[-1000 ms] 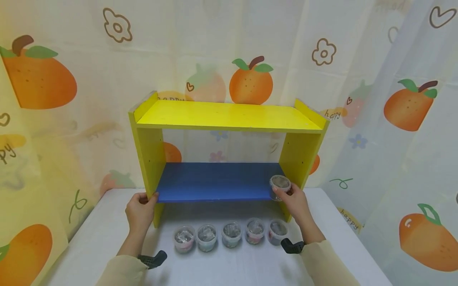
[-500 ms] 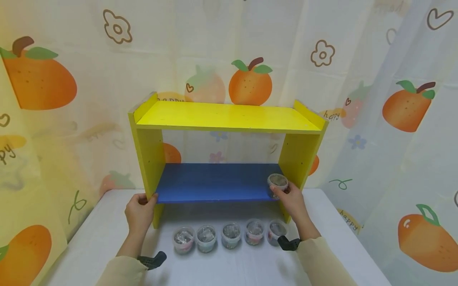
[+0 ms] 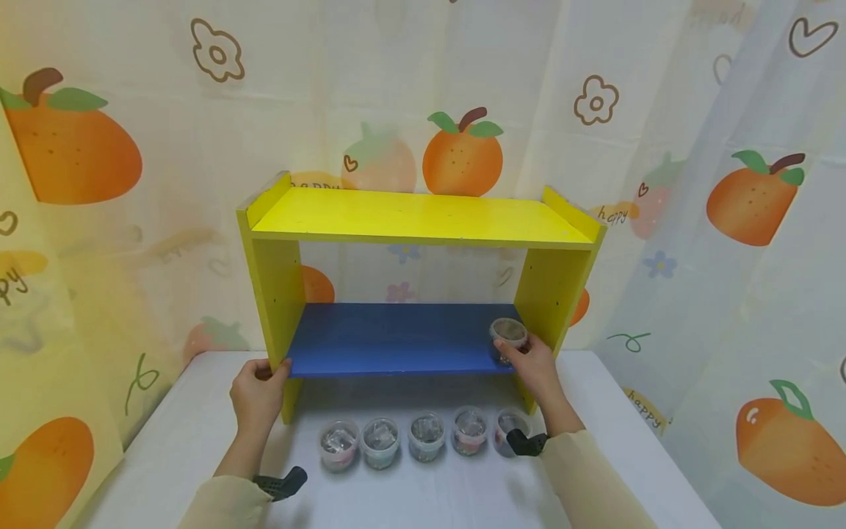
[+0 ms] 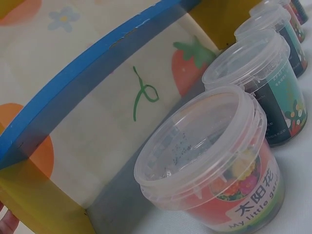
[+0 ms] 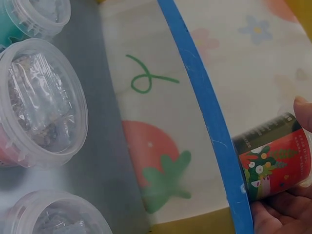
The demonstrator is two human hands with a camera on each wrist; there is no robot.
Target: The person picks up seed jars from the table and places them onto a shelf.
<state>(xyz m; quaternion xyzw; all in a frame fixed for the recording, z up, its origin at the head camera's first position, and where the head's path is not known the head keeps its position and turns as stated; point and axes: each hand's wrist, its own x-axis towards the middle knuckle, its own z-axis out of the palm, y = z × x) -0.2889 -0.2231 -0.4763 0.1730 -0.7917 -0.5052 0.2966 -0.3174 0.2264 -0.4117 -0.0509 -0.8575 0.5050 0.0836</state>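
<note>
A yellow shelf unit (image 3: pixel 423 217) with a blue middle board (image 3: pixel 396 338) stands on the table. My right hand (image 3: pixel 538 373) grips a small clear-lidded plastic tub (image 3: pixel 507 330) at the right end of the blue board, thumb on the near side. In the right wrist view, that tub's red and dark label (image 5: pixel 278 165) shows just behind the board's front edge. My left hand (image 3: pixel 258 395) holds the left yellow side panel (image 3: pixel 280 294) at the height of the blue board, thumb at its front edge. Most of this hand is out of the left wrist view.
Several similar tubs (image 3: pixel 427 436) stand in a row on the white table in front of the unit. The leftmost tub (image 4: pixel 209 161) has a pink-red flower label. A fruit-print curtain (image 3: pixel 410 73) hangs behind the shelf.
My right hand has shifted slightly left and farther back over the blue board, carrying the tub with it. The left hand stays on the side panel.
</note>
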